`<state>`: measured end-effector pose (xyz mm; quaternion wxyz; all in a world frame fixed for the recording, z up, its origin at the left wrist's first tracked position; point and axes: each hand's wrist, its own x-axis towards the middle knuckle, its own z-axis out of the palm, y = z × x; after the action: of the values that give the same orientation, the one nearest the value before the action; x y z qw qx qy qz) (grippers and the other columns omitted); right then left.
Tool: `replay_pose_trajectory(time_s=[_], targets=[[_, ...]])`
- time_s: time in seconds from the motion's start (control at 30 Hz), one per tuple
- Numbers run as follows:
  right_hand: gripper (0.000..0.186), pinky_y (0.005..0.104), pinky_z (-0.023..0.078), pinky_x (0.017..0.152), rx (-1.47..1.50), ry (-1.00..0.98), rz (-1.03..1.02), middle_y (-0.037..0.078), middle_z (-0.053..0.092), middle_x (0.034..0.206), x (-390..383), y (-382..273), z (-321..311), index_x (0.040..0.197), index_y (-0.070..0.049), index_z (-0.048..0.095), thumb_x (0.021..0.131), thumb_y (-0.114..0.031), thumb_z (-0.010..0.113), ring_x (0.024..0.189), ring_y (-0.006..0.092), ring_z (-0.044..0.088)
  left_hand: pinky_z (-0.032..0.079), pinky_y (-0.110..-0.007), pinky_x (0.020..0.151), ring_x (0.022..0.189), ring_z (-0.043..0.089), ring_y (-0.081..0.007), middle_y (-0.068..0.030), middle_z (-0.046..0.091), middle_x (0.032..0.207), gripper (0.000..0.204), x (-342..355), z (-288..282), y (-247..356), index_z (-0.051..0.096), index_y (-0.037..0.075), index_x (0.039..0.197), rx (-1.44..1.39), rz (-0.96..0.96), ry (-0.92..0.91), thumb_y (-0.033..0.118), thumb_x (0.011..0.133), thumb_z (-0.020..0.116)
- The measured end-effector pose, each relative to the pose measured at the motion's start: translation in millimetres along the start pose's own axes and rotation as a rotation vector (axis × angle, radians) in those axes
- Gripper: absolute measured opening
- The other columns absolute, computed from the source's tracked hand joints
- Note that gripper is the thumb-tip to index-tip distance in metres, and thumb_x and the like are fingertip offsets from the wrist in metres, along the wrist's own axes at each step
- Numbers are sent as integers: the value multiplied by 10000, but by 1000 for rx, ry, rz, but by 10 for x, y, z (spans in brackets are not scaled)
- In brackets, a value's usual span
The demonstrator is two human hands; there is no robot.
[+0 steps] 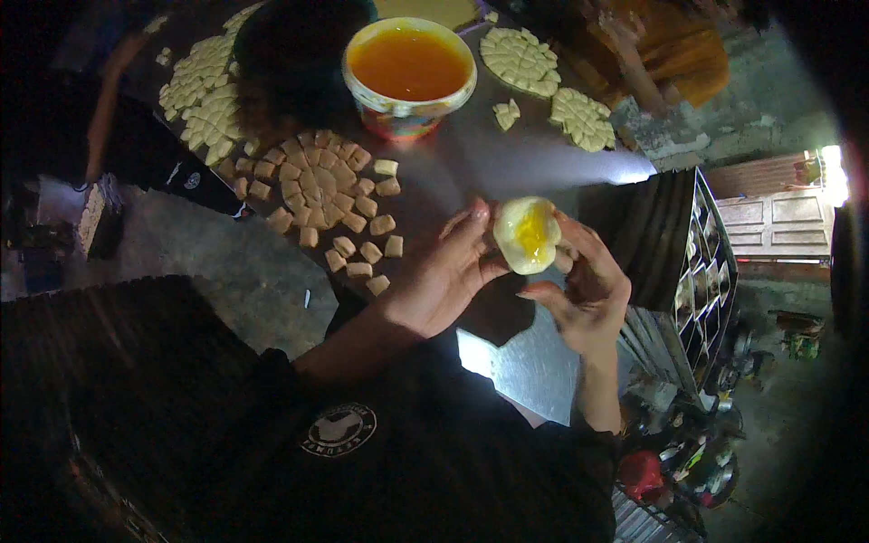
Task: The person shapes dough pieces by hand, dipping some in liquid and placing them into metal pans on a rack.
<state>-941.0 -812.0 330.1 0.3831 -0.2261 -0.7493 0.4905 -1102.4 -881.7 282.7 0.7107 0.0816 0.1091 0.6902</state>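
A pale, soft dough piece (pixel 519 237) with a glossy yellow patch on it is held up near the middle of the view. My left hand (pixel 439 281) grips it from the left and below, with the fingers bent up beside it. My right hand (pixel 588 290) holds it from the right with curled fingers, its thumb lower and apart from the dough. Just left of my hands, tan dough pieces (pixel 319 181) lie on the dark metal worktop (pixel 434 172), some grouped in a round cluster and several loose. Beyond the dough I hold stands a white-rimmed bucket (pixel 407 68) of orange liquid.
Pale dough clusters (pixel 518 59) lie at the back right and left (pixel 204 109). A dark round container (pixel 290 41) sits behind. Stacked dark trays and a metal rack (pixel 697 281) stand at right, pots (pixel 724 425) below. Other people's arms (pixel 118 81) show at both upper sides.
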Motion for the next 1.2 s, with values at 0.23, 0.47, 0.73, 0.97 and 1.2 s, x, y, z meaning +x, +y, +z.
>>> replay_pose_trajectory(time_s=[0.23,0.47,0.73,0.97,1.2], targets=[[244,337,558,818,-440,117,-354,197,641,1161,-432,-124,-308,983,12,707,753,-12,783,1012,289,656,450,-326,1051,1293,472,-187,-102,395,1447,472,-127,223,-581,508,-45,1336,598,238,-155,-35,887,654],[251,313,561,781,-557,57,-526,159,681,1078,-814,-209,-571,927,19,712,696,-24,800,929,295,674,509,-270,887,1088,612,-138,-93,627,1226,267,-238,421,-1048,626,-7,1209,577,352,26,21,945,605],[200,330,534,703,-486,-60,-596,103,688,993,-903,-379,-683,900,-17,720,705,-41,751,842,263,643,552,-282,734,840,689,-162,-139,722,943,139,-359,538,-1116,712,-23,944,950,401,158,77,939,615],[119,301,480,705,-471,-29,-347,59,636,906,-822,-358,-662,817,-35,681,740,-27,771,790,219,590,555,-266,750,847,702,-139,-114,739,927,160,-418,423,-929,736,-11,985,1013,480,-74,61,843,731],[421,274,421,693,44,91,-128,107,645,975,-666,-286,-325,1092,12,584,745,-55,813,808,186,604,555,-279,807,925,701,-175,-142,723,1033,217,-306,374,-445,708,-23,1088,1261,248,-98,31,879,681]])
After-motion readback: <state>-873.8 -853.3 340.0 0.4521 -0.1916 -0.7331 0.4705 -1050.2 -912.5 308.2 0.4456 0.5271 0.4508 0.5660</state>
